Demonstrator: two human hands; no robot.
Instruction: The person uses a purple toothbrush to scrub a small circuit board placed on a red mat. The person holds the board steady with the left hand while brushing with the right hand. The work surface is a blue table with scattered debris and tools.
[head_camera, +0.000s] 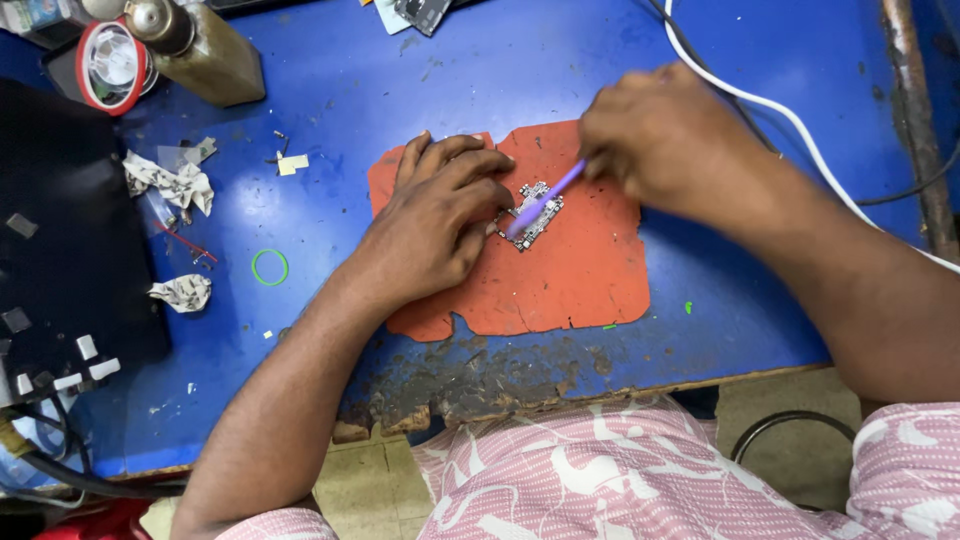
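- I see a blue worktable (420, 80) filling most of the view, its near edge worn and flaking down to dark patches.
- A black block of equipment (70, 260) sits on the table's left side, with pale keys or caps at its lower corner.
- An orange-red mat (580, 280), ragged at its edges, lies in the middle of the table under both hands.
- My left hand (440, 225) lies flat on the mat, fingers spread a little, fingertips pressing the left edge of a small circuit board (532, 215); it grips nothing.
- My right hand (660, 135) is closed around a thin purple tool (548, 195), whose tip rests on the board; the hand is blurred.
- The board lies in the middle of the mat, between the two hands, partly covered by the tool and my left fingertips.
- A white cable (790, 115) curves across the table behind my right hand, with a dark cable beside it.
- A brownish bottle (205, 50) stands at the far left, next to a round red-rimmed object (112, 65).
- Crumpled paper scraps (170, 185) lie left of the mat, well apart from it.
- A small green ring (269, 267) lies on the table between the scraps and my left forearm.
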